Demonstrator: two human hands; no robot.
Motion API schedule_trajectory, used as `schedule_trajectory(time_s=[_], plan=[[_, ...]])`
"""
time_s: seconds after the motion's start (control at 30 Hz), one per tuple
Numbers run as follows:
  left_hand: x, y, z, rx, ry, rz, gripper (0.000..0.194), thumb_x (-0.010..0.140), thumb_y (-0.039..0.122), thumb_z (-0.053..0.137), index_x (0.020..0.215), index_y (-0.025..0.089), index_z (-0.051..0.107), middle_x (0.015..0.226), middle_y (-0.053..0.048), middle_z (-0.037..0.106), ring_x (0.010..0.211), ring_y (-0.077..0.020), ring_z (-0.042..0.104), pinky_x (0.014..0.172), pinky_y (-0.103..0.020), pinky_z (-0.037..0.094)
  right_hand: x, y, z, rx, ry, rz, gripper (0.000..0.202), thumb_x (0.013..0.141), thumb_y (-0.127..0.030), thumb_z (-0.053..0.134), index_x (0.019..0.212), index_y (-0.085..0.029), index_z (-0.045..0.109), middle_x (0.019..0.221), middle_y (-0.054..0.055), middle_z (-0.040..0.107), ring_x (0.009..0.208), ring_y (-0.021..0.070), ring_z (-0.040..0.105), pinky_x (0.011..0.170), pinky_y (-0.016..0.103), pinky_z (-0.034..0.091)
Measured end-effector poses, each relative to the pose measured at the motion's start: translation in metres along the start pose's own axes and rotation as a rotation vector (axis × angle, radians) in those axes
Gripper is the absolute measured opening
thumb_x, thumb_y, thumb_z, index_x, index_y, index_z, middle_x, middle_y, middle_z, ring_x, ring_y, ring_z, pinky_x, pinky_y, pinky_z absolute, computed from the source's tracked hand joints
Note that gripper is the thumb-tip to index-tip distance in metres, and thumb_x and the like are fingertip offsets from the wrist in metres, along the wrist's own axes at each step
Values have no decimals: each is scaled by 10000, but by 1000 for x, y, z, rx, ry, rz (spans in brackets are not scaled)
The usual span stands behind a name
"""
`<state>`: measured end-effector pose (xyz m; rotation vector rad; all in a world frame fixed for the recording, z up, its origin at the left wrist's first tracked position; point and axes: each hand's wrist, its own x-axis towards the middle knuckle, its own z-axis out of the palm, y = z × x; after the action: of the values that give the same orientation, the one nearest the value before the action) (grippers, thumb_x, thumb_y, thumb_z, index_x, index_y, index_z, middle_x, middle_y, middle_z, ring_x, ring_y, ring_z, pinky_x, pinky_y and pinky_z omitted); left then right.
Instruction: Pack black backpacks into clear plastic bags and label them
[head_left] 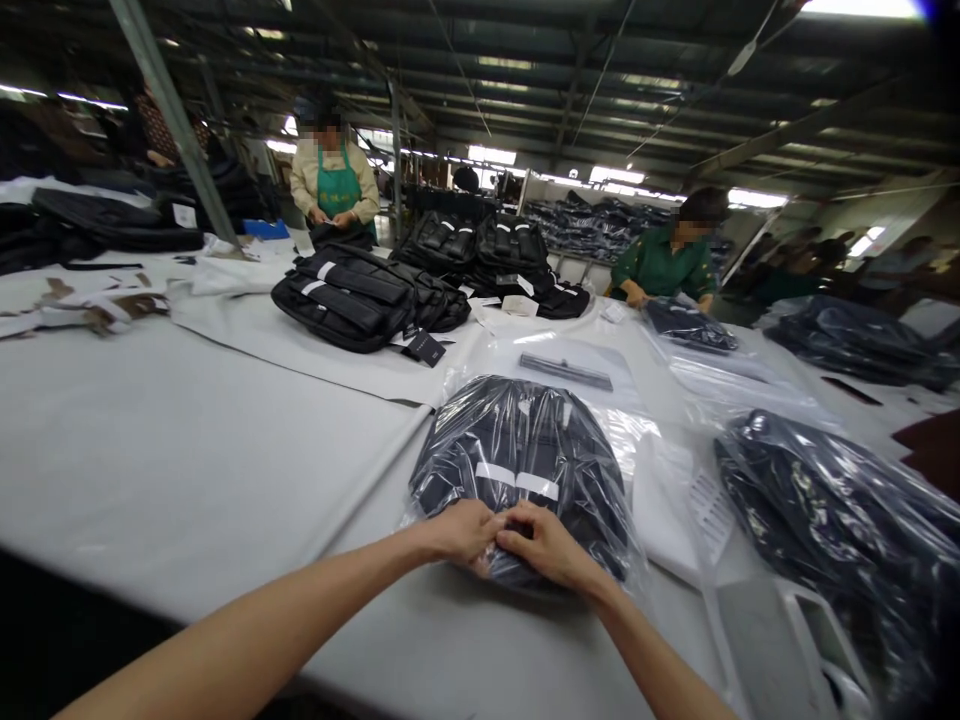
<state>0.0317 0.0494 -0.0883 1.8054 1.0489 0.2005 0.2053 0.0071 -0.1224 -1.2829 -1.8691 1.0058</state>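
A black backpack lies in front of me inside a clear plastic bag. Two white strips show across the backpack's front. At the near edge of the plastic, my left hand and my right hand meet with fingertips close together. Both hands have their fingers curled and pinched on the plastic bag. Exactly which fold each one grips is partly hidden by the fingers.
Unwrapped black backpacks are piled farther back on the white table. Bagged backpacks lie at right, near flat plastic bags and a grey-white object. Two co-workers stand across the table.
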Motion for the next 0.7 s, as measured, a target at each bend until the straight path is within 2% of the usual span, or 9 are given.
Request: schedule_trajectory(time_s=[0.17,0.3,0.37,0.4,0.47,0.53,0.6,0.67,0.7], plan=[[1,11,-8,-111,-215,-131,468,811,535,429,498,190,480,411,12,504,377,-119,445,410,-214,341,1,5,3,105,50,42,276,816,-397,581,685,-176,682,698,-1,569,707,141,523,661,256,394],[-4,28,-27,-129,-266,-145,429,801,542,476,626,168,593,525,-18,593,492,-149,542,507,-238,427,1,5,9,120,126,115,283,807,-394,579,658,-175,679,631,-8,585,661,142,525,635,254,387],[-18,35,-49,-60,-209,-31,389,810,517,505,937,181,653,814,-59,692,746,-189,627,696,-274,475,1,7,12,156,161,153,302,800,-405,579,633,-169,665,623,-8,575,640,138,518,610,247,384],[-27,36,-62,2,-162,52,434,802,500,540,1122,214,598,1010,-69,678,923,-208,612,824,-301,455,1,8,12,173,168,162,307,799,-409,577,629,-167,661,626,-8,571,637,137,516,602,244,382],[-48,28,-86,162,-56,209,715,727,487,655,1356,276,388,1318,-76,514,1198,-246,458,1010,-367,336,0,10,13,188,178,155,303,799,-414,576,643,-169,666,634,-7,561,641,137,512,598,241,378],[-66,10,-101,340,8,272,1023,581,514,766,1426,258,251,1425,-120,377,1292,-314,324,1066,-462,242,-1,11,13,183,190,135,306,798,-421,577,639,-174,664,628,-9,542,640,137,505,600,242,374],[-76,-14,-103,522,78,301,1159,473,546,810,1432,232,239,1435,-165,336,1306,-377,259,1066,-562,163,-1,12,13,168,203,119,322,802,-431,568,624,-178,653,624,-10,525,639,137,496,607,244,373],[-79,-35,-93,637,160,358,1013,493,563,799,1363,252,384,1427,-159,342,1303,-388,245,1064,-590,119,-1,13,13,152,212,117,335,810,-438,554,619,-181,651,627,-8,517,646,141,491,618,248,376],[-79,-41,-86,643,206,393,814,567,548,771,1277,269,489,1412,-137,369,1292,-367,269,1070,-567,135,-2,13,14,148,215,120,336,812,-439,550,621,-183,655,631,-6,517,653,143,491,624,250,378]])
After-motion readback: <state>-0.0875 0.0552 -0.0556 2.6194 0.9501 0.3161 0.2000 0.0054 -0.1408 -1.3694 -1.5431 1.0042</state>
